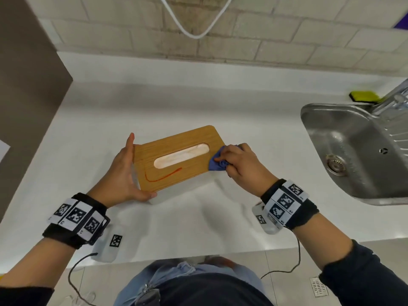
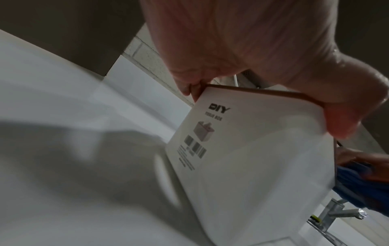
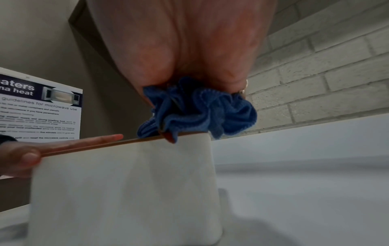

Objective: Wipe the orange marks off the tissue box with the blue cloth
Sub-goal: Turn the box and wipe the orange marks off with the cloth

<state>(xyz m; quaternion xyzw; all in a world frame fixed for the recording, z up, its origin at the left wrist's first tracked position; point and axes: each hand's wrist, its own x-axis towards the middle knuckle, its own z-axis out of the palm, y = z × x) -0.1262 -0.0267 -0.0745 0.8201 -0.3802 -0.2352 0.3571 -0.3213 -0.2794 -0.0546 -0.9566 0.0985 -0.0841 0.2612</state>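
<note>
**Cloth at the wrong end of the lid: the mark lies by the other hand**

Nearest, the left hand (image 1: 123, 173) braces the box (image 1: 176, 151) at its left end, thumb hooked on the near corner and fingers lying straight along the end wall up to the far corner. It is spread against the box rather than wrapped round it. That is a good brace, and from the look of it it should hold while the wiping goes on, so the box does not skate on the white counter (image 1: 198, 217).

Just inside that hand, on the wooden lid, runs the orange mark (image 1: 162, 176): a curved stroke along the near edge, below the oval slot (image 1: 181, 158). It looks untouched.

At the right end, the right hand (image 1: 239, 163) pinches the bunched blue cloth (image 1: 217, 162) in curled fingers and presses it on the lid's right edge, well apart from the mark. The right wrist view shows the wad overhanging the corner.

To do this step well, I would say the cloth needs to travel left along the near edge, pressed flat, with short strokes toward the bracing hand. Keeping below the slot should stop the folds snagging in it. Folding to a clean face may avoid smearing orange across the grain.

Farther off to the right sit the sink (image 1: 313, 120) and a yellow sponge (image 1: 362, 96).
</note>
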